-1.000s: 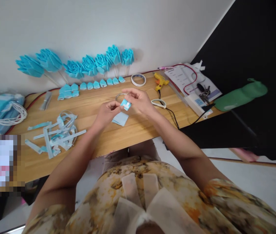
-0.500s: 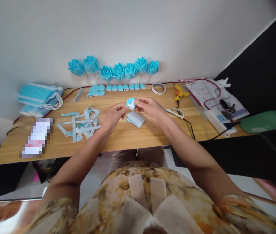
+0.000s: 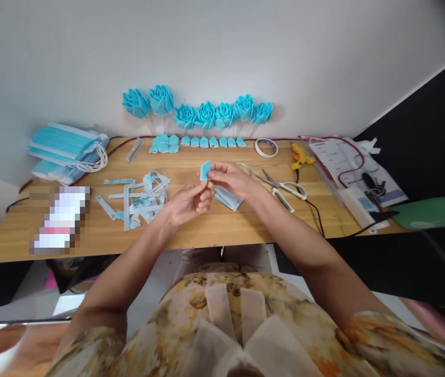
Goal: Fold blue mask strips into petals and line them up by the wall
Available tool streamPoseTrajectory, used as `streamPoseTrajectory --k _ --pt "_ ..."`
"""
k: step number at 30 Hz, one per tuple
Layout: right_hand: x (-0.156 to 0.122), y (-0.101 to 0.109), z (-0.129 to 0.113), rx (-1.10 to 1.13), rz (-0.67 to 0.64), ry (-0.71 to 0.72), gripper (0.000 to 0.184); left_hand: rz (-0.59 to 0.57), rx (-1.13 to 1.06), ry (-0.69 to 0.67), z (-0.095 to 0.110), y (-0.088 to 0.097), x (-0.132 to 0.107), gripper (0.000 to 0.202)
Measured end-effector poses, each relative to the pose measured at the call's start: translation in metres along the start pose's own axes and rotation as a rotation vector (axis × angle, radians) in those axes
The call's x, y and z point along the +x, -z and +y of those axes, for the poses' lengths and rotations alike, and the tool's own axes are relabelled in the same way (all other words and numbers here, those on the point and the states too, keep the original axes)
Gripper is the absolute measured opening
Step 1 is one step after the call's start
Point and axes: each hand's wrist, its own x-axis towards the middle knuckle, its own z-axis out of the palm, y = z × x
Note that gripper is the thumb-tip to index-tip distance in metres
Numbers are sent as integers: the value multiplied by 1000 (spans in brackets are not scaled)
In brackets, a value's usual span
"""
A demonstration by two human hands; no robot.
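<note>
A small folded blue petal point(image 3: 205, 170), seemingly of face-mask fabric, is held up over the middle of the table. My right hand point(image 3: 230, 178) pinches its right side between thumb and fingers. From below, my left hand point(image 3: 191, 203) grips the petal's lower edge near the thumb tip, its other fingers curled in. Under my right hand lies a stack of pale blue fabric pieces point(image 3: 228, 199), partly covered. Scissors point(image 3: 279, 184) rest to the right of that hand. Several similar folded petals point(image 3: 204, 142) stand in a row and a cluster behind the hands.
Blue fabric flowers point(image 3: 205, 115) lean along the wall. On the left are face masks point(image 3: 65, 146), a blurred-out phone point(image 3: 62, 217) and cut strips point(image 3: 127, 207). To the right sit a tape roll point(image 3: 266, 148), a yellow glue gun point(image 3: 301, 156), a power strip point(image 3: 358, 209) and cables.
The petal has been turned, so a plain blue face shows instead of the white tape-like mark. My left hand has rolled palm-up and shifted lower. The whole view has moved slightly.
</note>
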Motion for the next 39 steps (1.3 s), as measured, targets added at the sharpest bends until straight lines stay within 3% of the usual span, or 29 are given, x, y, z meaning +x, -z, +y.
streamPoseTrajectory --k 5,11,15,18,22,26,30,34,39 --pt "7 1 -1 -277 237 65 32 282 331 -300 7 15 -5 25" --pt "7 -2 1 -383 249 66 29 345 443 -353 9 18 1 31" --pt "-2 3 2 -378 264 86 28 399 466 -320 17 22 14 25" --pt "-18 11 1 -394 324 81 29 482 511 -284 39 33 32 22" --pt "-49 22 3 -419 339 47 30 659 821 -257 80 48 58 29" --pt "-80 29 9 -444 351 20 30 712 1069 -223 108 53 75 34" --pt "-106 32 18 -456 394 0 29 791 1235 -94 115 53 85 38" --pt "-121 34 27 -411 407 -36 28 902 1161 52 115 57 96 41" --pt "-125 37 35 -401 404 -25 26 888 1069 78 115 60 104 38"
